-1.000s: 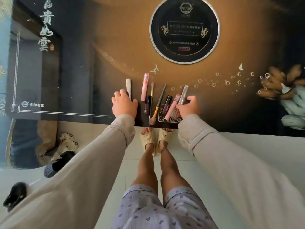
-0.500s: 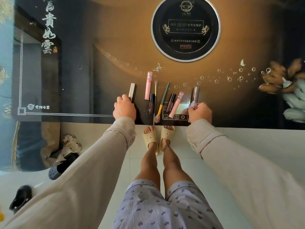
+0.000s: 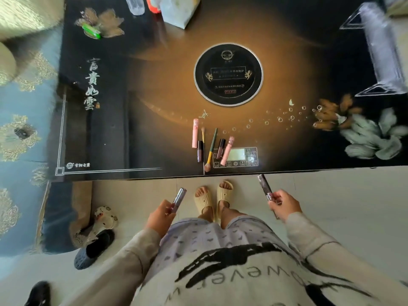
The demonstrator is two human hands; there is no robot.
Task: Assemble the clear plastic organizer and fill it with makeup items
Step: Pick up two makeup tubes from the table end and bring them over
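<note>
My left hand (image 3: 159, 219) and right hand (image 3: 287, 206) each pinch a dark tube; I'd carry both upright to what seems the clear plastic organizer (image 3: 384, 51).

Clear organizer (image 3: 384, 51) blurred, cut by right edge; tube labels unreadable.

Calligraphy 富貴如雲 on table (image 3: 141, 89), inverted "wever" on shirt (image 3: 231, 281)
</note>
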